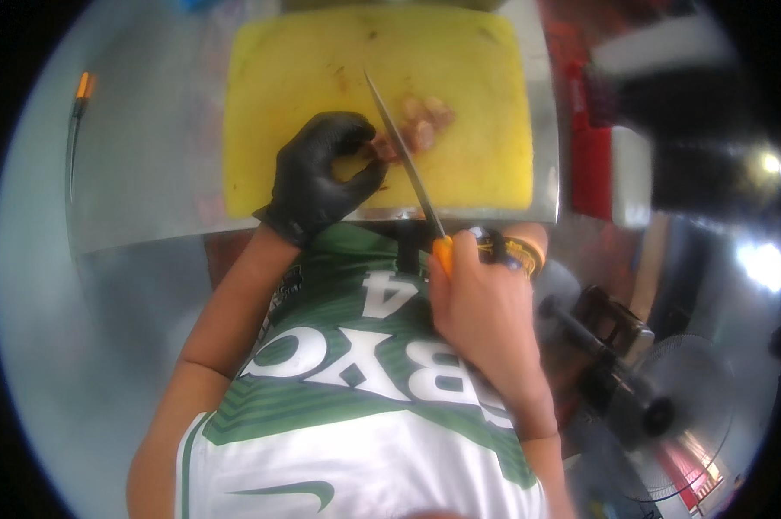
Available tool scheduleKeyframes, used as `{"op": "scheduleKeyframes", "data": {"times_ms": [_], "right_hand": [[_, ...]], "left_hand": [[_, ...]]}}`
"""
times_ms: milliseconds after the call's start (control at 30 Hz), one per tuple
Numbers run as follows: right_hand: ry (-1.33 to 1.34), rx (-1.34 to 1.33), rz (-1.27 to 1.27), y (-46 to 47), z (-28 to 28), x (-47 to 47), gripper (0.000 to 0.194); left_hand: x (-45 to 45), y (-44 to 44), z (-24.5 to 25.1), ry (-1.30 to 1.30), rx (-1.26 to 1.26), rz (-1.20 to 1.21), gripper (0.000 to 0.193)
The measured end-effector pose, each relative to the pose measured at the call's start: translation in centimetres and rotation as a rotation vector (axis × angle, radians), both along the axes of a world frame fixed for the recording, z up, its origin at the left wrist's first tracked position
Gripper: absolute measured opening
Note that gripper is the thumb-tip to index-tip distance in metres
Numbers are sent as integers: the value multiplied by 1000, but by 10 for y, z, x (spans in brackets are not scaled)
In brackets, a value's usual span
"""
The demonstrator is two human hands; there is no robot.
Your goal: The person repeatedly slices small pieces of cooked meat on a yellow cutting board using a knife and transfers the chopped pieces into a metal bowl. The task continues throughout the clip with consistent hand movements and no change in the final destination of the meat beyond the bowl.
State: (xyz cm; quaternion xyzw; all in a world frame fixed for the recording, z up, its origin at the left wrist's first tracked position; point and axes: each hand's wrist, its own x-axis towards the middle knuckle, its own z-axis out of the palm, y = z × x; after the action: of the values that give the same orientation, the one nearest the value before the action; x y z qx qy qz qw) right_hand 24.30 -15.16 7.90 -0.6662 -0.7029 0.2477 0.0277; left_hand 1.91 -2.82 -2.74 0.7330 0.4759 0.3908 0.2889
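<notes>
My left hand (322,172), in a black glove, rests on the yellow cutting board (287,58) and pinches the end of a piece of meat (384,149) between thumb and fingers. Bare, my right hand (481,292) grips the orange handle of a long knife (407,156). The blade slants up and left over the board, crossing the meat just right of my left fingertips. Several cut meat pieces (426,123) lie in a loose group to the right of the blade. Whether the blade touches the meat I cannot tell.
Beneath the board is a metal table (150,156). Another orange-handled tool (79,110) is at its far left. To the right stand a red and white box (591,172) and, lower down, a fan (663,415). A blurred blue item shows at the top left.
</notes>
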Motion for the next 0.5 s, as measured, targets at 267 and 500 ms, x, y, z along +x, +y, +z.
{"op": "scheduleKeyframes", "data": {"times_ms": [267,500], "right_hand": [[-13,-24,3,-16,8,0,31],[-11,-99,-14,-19,12,1,28]], "left_hand": [[5,-1,5,44,98,-27,30],[6,-2,8,59,113,-13,27]]}}
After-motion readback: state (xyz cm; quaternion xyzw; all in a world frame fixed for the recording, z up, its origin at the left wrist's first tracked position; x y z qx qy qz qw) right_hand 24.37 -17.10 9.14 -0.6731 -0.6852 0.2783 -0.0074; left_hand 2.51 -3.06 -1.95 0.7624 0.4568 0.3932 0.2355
